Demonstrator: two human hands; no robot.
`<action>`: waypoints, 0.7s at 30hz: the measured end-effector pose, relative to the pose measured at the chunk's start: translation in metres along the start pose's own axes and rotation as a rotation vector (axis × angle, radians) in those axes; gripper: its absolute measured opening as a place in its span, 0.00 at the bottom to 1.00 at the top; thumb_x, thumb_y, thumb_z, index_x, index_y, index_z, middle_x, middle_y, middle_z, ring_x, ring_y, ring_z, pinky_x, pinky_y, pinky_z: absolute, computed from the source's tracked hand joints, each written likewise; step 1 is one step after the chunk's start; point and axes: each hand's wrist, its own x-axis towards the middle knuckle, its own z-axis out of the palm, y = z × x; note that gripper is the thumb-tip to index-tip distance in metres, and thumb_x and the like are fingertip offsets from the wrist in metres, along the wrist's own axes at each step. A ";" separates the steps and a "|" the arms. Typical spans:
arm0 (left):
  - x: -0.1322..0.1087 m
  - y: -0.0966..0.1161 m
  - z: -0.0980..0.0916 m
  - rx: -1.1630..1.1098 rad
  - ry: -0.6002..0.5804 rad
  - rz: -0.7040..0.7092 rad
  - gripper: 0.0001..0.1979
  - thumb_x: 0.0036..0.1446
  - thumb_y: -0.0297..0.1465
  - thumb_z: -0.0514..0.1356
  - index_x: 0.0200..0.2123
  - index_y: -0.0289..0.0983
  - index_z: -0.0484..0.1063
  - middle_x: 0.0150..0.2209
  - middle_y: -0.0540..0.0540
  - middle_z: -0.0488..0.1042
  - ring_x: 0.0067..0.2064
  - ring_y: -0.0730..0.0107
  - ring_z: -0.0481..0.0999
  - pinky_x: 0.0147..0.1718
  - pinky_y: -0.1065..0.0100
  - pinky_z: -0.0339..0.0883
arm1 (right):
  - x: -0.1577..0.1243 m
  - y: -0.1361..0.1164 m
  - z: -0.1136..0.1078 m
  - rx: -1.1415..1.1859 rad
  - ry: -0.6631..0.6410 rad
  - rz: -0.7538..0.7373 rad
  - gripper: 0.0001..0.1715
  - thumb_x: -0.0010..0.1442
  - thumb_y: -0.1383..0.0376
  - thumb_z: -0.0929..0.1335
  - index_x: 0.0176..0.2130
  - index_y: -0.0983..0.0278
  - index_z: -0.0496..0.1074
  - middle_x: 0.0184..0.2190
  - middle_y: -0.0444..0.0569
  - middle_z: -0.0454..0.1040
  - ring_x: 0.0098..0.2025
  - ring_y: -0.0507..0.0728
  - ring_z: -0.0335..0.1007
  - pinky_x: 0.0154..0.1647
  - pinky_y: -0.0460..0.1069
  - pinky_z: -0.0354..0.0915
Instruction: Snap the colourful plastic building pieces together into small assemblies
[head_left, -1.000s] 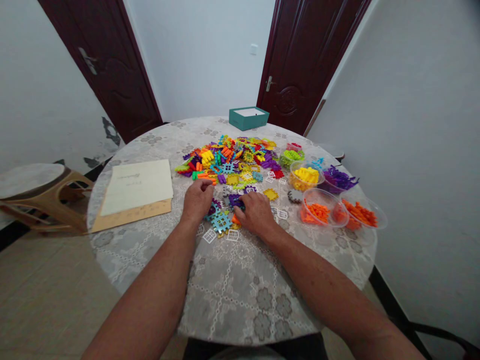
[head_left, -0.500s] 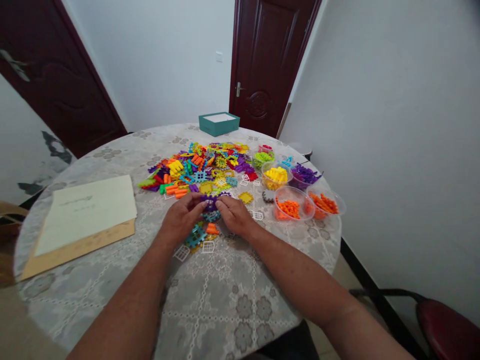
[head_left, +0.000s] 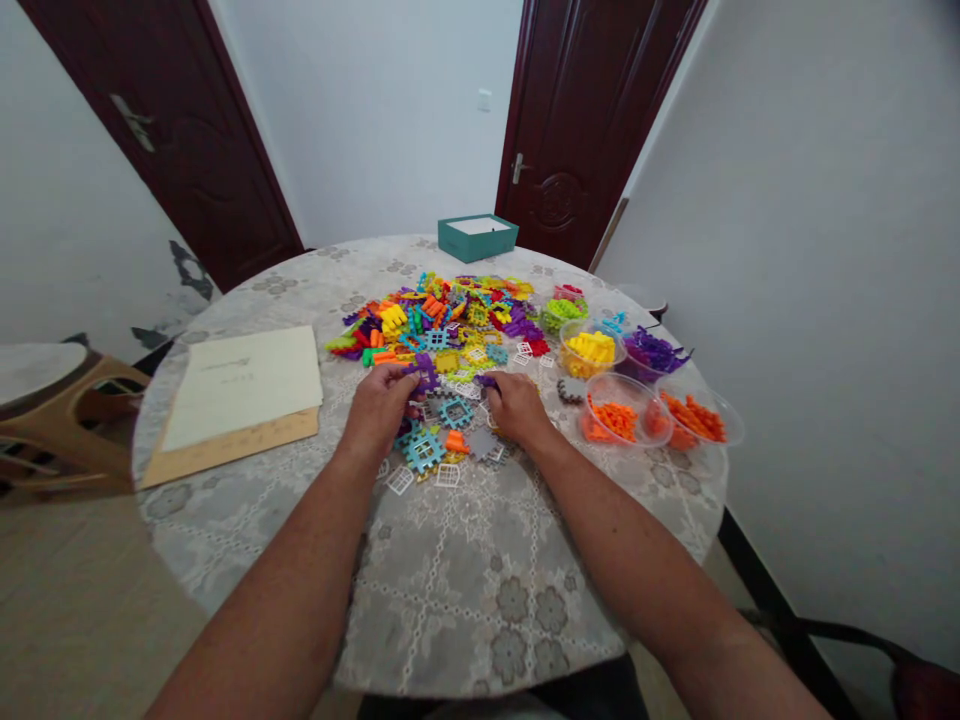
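Note:
A heap of many-coloured plastic building pieces [head_left: 450, 320] lies in the middle of the round table [head_left: 450, 590]. My left hand [head_left: 379, 405] pinches a purple piece [head_left: 424, 372] just in front of the heap. My right hand [head_left: 516, 408] is closed on another small purple piece [head_left: 486, 380] a little to the right. Between and below my hands lie blue lattice pieces [head_left: 424, 450], an orange piece [head_left: 456, 442] and a grey piece [head_left: 480, 445].
Clear bowls at the right hold sorted pieces: orange [head_left: 615, 415], orange [head_left: 697, 418], yellow [head_left: 592, 350], purple [head_left: 651, 352], green [head_left: 562, 312]. Papers [head_left: 240, 375] lie at the left, a teal box [head_left: 477, 236] at the far edge. A wooden stool [head_left: 52, 400] stands left, dark doors behind.
My hands have drawn apart, each now with its own purple piece; half a second ago both were together on one purple cluster. The view has swung back to the left.

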 end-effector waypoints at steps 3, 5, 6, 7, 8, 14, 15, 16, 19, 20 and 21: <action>-0.003 0.003 0.002 0.019 -0.021 -0.009 0.15 0.55 0.40 0.66 0.42 0.38 0.73 0.29 0.47 0.80 0.20 0.71 0.73 0.18 0.72 0.62 | -0.001 -0.001 -0.008 0.194 0.100 0.102 0.23 0.68 0.63 0.65 0.59 0.63 0.74 0.49 0.54 0.81 0.49 0.61 0.76 0.56 0.56 0.68; -0.005 0.007 0.004 -0.006 -0.025 -0.013 0.14 0.55 0.39 0.66 0.42 0.38 0.73 0.28 0.48 0.79 0.20 0.72 0.72 0.19 0.72 0.64 | -0.002 0.000 -0.011 0.325 0.147 0.139 0.26 0.66 0.60 0.66 0.61 0.63 0.72 0.47 0.52 0.82 0.45 0.60 0.77 0.52 0.55 0.70; -0.006 0.008 0.004 -0.019 -0.022 -0.017 0.14 0.55 0.38 0.67 0.41 0.37 0.73 0.28 0.48 0.79 0.20 0.72 0.72 0.20 0.72 0.64 | -0.002 0.001 -0.012 0.378 0.156 0.144 0.26 0.65 0.59 0.67 0.61 0.63 0.73 0.46 0.51 0.82 0.44 0.59 0.77 0.51 0.54 0.70; -0.007 0.010 0.005 -0.027 -0.019 -0.020 0.13 0.55 0.37 0.67 0.41 0.37 0.73 0.28 0.47 0.79 0.20 0.72 0.72 0.20 0.72 0.64 | -0.002 0.001 -0.014 0.421 0.157 0.151 0.27 0.65 0.57 0.67 0.60 0.63 0.73 0.44 0.50 0.82 0.42 0.58 0.77 0.49 0.54 0.71; -0.008 0.012 0.005 -0.030 -0.017 -0.022 0.12 0.55 0.36 0.67 0.40 0.37 0.74 0.28 0.47 0.79 0.21 0.72 0.73 0.20 0.72 0.64 | -0.002 0.002 -0.014 0.461 0.152 0.166 0.27 0.64 0.57 0.67 0.59 0.63 0.74 0.41 0.49 0.81 0.39 0.58 0.77 0.46 0.53 0.71; -0.009 0.012 0.005 -0.033 -0.046 -0.002 0.08 0.56 0.33 0.66 0.38 0.37 0.73 0.28 0.46 0.79 0.22 0.71 0.74 0.20 0.71 0.65 | -0.001 -0.002 -0.018 0.859 0.151 0.382 0.32 0.59 0.54 0.71 0.59 0.62 0.73 0.36 0.44 0.78 0.29 0.53 0.76 0.33 0.49 0.72; -0.008 0.011 0.005 -0.027 -0.055 0.006 0.08 0.56 0.34 0.66 0.38 0.37 0.73 0.27 0.47 0.78 0.21 0.71 0.73 0.20 0.71 0.65 | -0.001 -0.003 -0.017 0.939 0.155 0.406 0.33 0.57 0.54 0.72 0.59 0.62 0.72 0.36 0.43 0.78 0.29 0.52 0.75 0.33 0.48 0.72; -0.008 0.009 0.004 -0.018 -0.065 0.013 0.08 0.57 0.34 0.65 0.38 0.37 0.73 0.27 0.47 0.78 0.21 0.71 0.72 0.19 0.71 0.64 | -0.001 -0.003 -0.016 1.008 0.157 0.423 0.33 0.56 0.55 0.73 0.58 0.61 0.72 0.36 0.42 0.78 0.28 0.51 0.75 0.33 0.48 0.73; -0.006 0.006 0.004 0.004 -0.089 0.030 0.09 0.57 0.36 0.65 0.38 0.37 0.73 0.27 0.47 0.79 0.20 0.72 0.71 0.19 0.71 0.64 | -0.002 -0.006 -0.013 1.149 0.165 0.437 0.32 0.53 0.55 0.75 0.56 0.61 0.73 0.34 0.40 0.75 0.27 0.50 0.73 0.32 0.47 0.72; -0.007 0.006 0.005 0.005 -0.102 0.030 0.10 0.57 0.36 0.66 0.38 0.37 0.73 0.28 0.46 0.79 0.21 0.71 0.72 0.20 0.71 0.65 | -0.003 -0.008 -0.012 1.177 0.158 0.429 0.31 0.53 0.56 0.75 0.55 0.62 0.73 0.33 0.39 0.75 0.27 0.49 0.73 0.31 0.46 0.72; -0.007 0.005 0.006 -0.001 -0.116 0.028 0.10 0.57 0.36 0.66 0.38 0.37 0.73 0.29 0.46 0.80 0.22 0.70 0.74 0.21 0.71 0.66 | -0.004 -0.011 -0.011 1.200 0.140 0.416 0.30 0.53 0.56 0.76 0.53 0.62 0.73 0.32 0.39 0.75 0.26 0.49 0.72 0.31 0.46 0.72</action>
